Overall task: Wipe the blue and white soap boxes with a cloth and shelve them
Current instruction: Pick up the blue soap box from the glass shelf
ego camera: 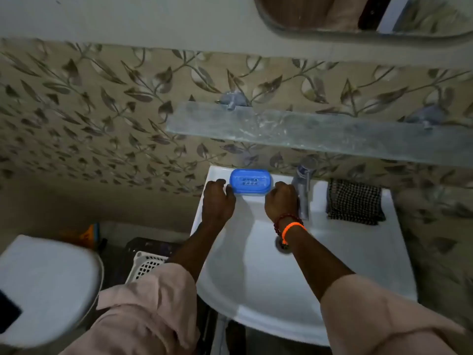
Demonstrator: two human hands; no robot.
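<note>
A blue soap box [250,181] with a white box under it rests on the back rim of the white sink [358,252], left of the tap. My left hand [217,199] curls against the box's left end and my right hand [281,199] against its right end; both touch it. A black-and-white checked cloth [354,202] lies on the sink rim to the right of the tap. A glass shelf [320,133] hangs on the wall above the sink, bare.
The metal tap [303,190] stands just right of my right hand. A toilet with a white lid [46,285] is at lower left, with a white lattice basket [147,265] beside the sink. A mirror [358,16] hangs at upper right.
</note>
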